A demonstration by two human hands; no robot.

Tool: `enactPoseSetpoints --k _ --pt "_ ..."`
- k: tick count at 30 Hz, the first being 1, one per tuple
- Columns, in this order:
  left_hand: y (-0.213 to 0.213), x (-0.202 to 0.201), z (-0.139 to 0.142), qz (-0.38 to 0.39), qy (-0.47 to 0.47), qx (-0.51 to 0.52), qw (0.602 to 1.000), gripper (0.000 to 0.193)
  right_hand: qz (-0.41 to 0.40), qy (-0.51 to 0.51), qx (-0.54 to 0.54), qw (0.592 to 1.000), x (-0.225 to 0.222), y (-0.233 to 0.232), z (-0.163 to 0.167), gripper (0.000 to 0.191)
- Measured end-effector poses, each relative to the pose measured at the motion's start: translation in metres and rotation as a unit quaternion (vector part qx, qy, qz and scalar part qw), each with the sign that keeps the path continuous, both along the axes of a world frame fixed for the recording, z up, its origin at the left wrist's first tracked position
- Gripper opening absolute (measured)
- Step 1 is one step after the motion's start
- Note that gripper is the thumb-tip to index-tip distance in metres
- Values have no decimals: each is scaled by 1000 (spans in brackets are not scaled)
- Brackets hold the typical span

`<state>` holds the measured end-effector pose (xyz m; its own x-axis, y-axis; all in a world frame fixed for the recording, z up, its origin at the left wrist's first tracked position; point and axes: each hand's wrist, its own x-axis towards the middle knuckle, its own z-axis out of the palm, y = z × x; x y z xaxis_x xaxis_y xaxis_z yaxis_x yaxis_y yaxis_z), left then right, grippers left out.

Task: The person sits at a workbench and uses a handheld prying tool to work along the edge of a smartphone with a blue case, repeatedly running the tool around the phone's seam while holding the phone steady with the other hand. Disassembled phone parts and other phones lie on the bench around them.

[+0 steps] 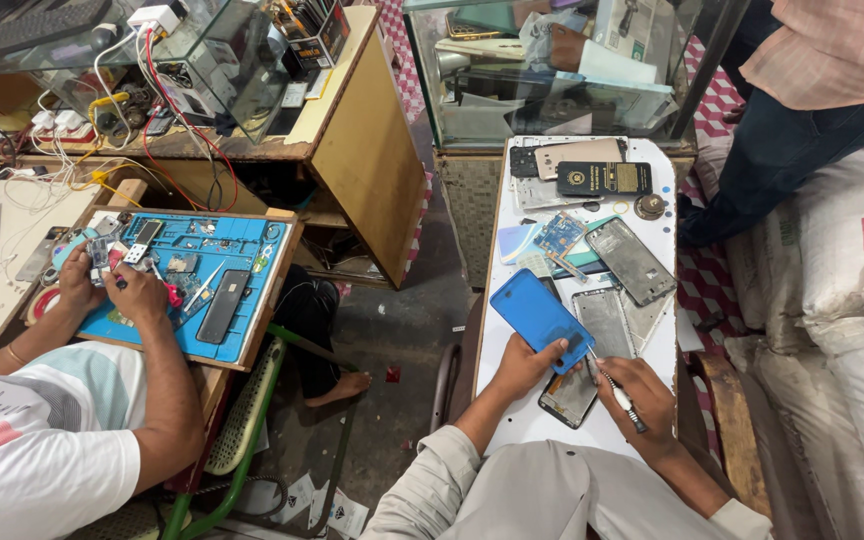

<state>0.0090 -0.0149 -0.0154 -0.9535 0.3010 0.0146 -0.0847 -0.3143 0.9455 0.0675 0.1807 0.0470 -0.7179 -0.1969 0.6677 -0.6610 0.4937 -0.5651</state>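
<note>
Hands meet over the white table (652,200): the left hand (524,365) grips a blue cover (540,318), its long axis running up-left, while the right hand (642,398) closes on a thin tool (620,396), tip aimed up-left at the phone (570,392) beneath the cover.

- a phone repair shop, judged from around the white work table (512,420)
- on it: opened phones, loose back covers
- behind it: a glass display case (552,70)
- to its left: a co-worker's blue repair mat (242,235), tangled chargers
</note>
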Motion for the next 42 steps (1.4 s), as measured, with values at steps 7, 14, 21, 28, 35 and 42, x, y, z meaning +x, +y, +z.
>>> enactPoseSetpoints --k 7,14,21,28,35,42 --pt "0 0 -5 12 -31 -3 999 18 33 -10 -4 999 -3 0 -7 27" --pt "-1 0 -3 29 2 -27 999 18 44 8 41 998 -1 -1 -4 29" --pt "-1 1 2 2 -18 -5 1000 19 18 -9 -3 1000 0 0 -3 27" --pt "-2 3 6 -2 -10 -14 1000 20 -29 -61 -39 997 1 1 -6 23" --pt "-3 3 10 3 -15 -19 1000 20 -9 -78 -55 995 0 2 -12 23" --pt "0 -1 -4 47 -9 -62 997 21 -7 -119 -64 991 -2 3 -17 25"
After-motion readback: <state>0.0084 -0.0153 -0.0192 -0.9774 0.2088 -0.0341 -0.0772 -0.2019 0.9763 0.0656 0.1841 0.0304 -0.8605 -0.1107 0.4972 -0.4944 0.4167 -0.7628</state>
